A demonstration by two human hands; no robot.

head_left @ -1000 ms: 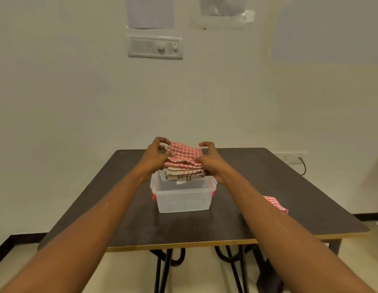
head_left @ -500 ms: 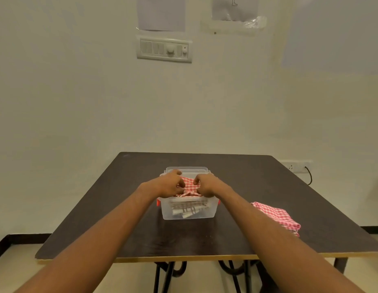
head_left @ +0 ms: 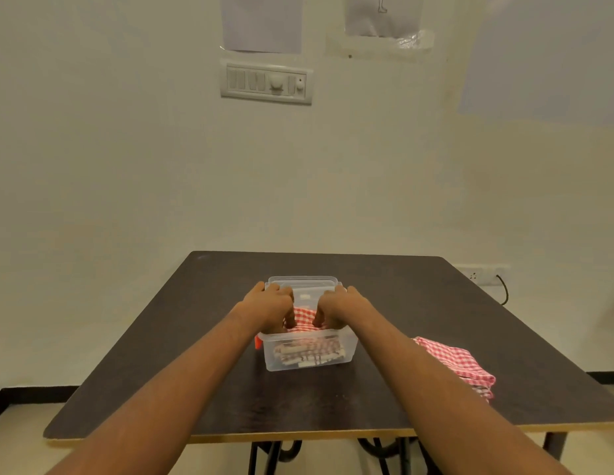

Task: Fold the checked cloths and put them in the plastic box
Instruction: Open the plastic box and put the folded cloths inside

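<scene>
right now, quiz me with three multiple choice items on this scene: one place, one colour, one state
1. Where is the loose cloth relative to the plastic box? A inside it B on the table, to its right C on the floor
2. Colour of the top cloth held by the left hand and right hand? A red-white B blue-white C green
3. The box is: A lidded B overturned C open, holding folded cloths
B: it lies beside the box. A: red checks show. C: no lid on it.

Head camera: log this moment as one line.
left hand, right hand: grip folded cloths | folded cloths: in plastic box | loose checked cloth: on table, right of box
</scene>
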